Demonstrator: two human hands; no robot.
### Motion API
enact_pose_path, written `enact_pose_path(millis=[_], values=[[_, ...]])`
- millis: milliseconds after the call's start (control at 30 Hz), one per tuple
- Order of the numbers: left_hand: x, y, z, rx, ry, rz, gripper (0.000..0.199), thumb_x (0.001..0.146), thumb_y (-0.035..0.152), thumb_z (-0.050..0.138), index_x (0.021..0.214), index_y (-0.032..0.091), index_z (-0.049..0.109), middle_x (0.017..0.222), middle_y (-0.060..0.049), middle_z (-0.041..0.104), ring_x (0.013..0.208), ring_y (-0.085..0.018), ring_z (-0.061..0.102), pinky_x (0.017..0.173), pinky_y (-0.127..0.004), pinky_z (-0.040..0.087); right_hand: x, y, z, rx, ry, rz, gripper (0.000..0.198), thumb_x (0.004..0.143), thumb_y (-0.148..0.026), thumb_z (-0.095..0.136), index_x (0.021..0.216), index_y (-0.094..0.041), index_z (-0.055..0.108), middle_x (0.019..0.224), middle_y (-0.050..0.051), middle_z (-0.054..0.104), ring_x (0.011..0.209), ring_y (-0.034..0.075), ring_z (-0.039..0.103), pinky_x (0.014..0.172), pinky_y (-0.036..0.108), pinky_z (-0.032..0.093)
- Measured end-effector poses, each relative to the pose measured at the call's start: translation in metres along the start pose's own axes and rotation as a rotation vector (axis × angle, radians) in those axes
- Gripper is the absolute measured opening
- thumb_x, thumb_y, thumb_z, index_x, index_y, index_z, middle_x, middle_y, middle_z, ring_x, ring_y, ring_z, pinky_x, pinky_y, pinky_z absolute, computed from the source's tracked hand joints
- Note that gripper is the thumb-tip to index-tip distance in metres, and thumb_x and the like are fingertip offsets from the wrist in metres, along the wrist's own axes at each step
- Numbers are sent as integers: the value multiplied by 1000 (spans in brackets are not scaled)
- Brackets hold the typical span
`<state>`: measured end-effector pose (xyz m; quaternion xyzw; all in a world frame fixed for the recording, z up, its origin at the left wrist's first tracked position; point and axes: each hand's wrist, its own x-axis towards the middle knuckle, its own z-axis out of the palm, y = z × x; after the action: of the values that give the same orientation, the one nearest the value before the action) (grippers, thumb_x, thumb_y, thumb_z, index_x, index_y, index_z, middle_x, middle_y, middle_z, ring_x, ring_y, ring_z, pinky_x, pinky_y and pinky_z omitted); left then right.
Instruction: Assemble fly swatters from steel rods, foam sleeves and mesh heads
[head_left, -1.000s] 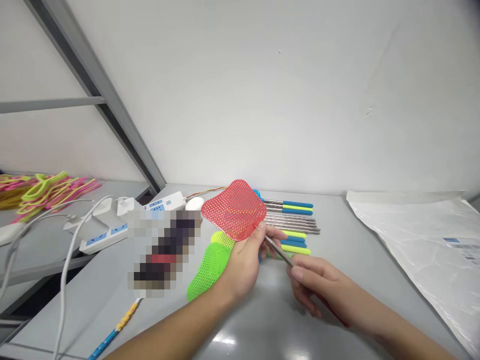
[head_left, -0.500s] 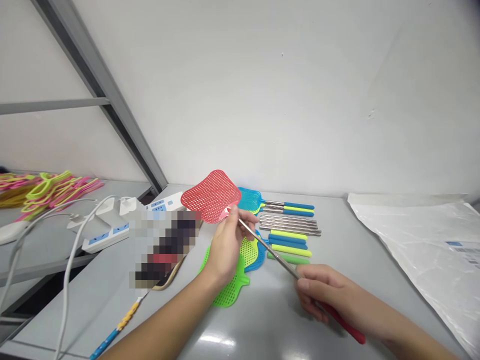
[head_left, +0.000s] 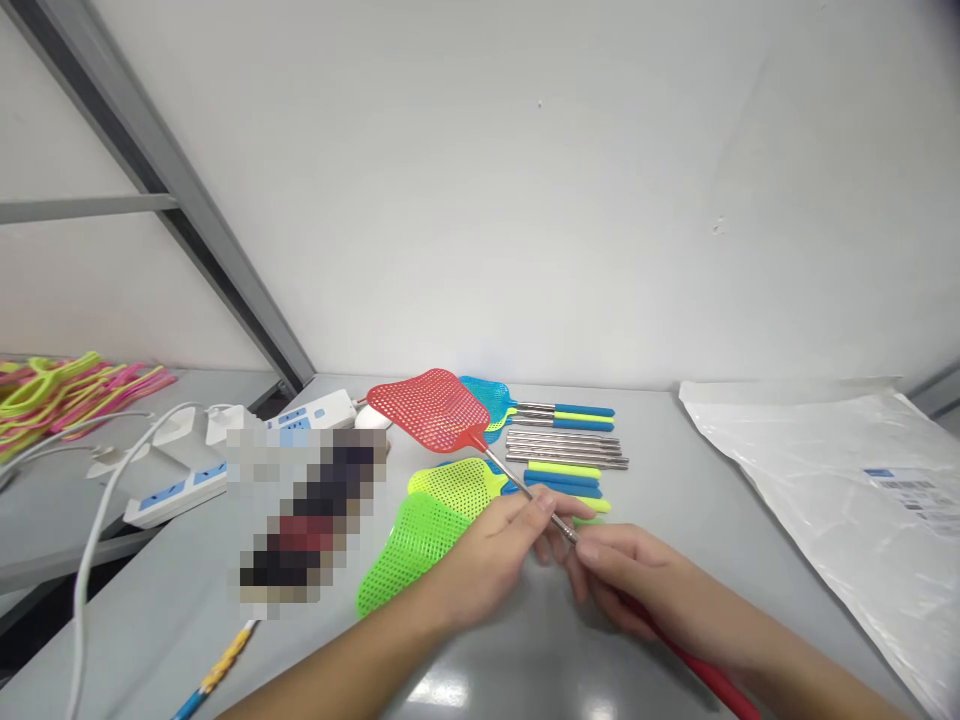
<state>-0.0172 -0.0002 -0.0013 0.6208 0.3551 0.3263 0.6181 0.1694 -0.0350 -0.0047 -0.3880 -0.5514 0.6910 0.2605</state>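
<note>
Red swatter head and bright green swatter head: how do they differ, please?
The red swatter head is held above the table on a metal rod, by the left hand and right hand; the bright green swatter head lies on the table. The red one shows its whole outline; the green one is partly hidden behind the left forearm. Both have many small holes.

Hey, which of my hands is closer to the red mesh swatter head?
Your left. The left hand holds the metal rod partway below the red swatter head; the right hand is farther down, at the red handle.
</note>
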Motion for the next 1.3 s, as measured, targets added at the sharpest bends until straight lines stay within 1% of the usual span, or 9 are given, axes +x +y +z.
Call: enact_pose_path(millis=[233,467,600,667,767,867,1133,1200,1300], values=[[1,0,2,-31,336,68,44,94,45,43,74,17,70,64,-4,59,69,-20,56,71,-31,42,1,-7,-1,-84,20,11,47,93,-53,45,61,-19,39,51,-6,35,50,8,27,48,22,20],[13,12,-41,-282,743,306,39,93,38,47,64,17,62,66,-2,56,63,-14,52,63,-27,42,-3,-10,-4,-135,-28,88,41,93,-48,47,66,-20,39,55,-6,38,50,7,27,47,22,18],[16,21,-58,-438,868,462,37,92,35,48,61,17,58,65,-1,53,59,-13,48,56,-26,41,-4,-10,0,-125,-65,102,39,94,-48,48,67,-20,38,56,-7,37,50,7,26,46,21,18],[17,20,-60,-447,838,466,39,93,37,47,61,16,57,64,-1,52,58,-12,47,56,-25,41,-5,-9,0,-121,-68,105,40,93,-49,48,68,-20,38,56,-7,36,50,7,26,46,21,17],[18,11,-54,-421,760,359,38,93,41,46,67,17,59,64,0,53,56,-12,47,56,-25,40,-7,-9,-4,-111,-27,104,40,93,-49,49,67,-20,40,55,-7,35,50,7,26,46,22,17],[15,2,-41,-235,652,248,41,94,46,44,72,17,63,65,-1,55,57,-12,47,58,-25,40,-10,-9,-7,-102,15,95,37,93,-47,50,69,-18,47,54,-7,36,50,7,28,47,22,18],[-2,-2,4,94,24,33,46,95,49,38,79,15,64,64,-1,55,66,-16,53,68,-28,40,-10,-10,-6,-62,-6,40,33,95,-47,46,82,-19,55,41,-10,37,40,7,27,46,22,22],[-3,-4,7,111,4,19,47,96,48,36,73,15,61,64,-1,54,67,-16,53,70,-28,39,-9,-9,-5,-65,-8,48,34,96,-46,44,80,-19,55,40,-10,36,40,7,26,46,22,22],[-3,-3,3,169,115,15,49,96,47,38,59,17,50,58,1,45,62,-14,46,64,-27,34,-9,-8,-5,-76,8,65,33,97,-42,43,75,-19,51,43,-9,38,43,8,28,46,22,21]])
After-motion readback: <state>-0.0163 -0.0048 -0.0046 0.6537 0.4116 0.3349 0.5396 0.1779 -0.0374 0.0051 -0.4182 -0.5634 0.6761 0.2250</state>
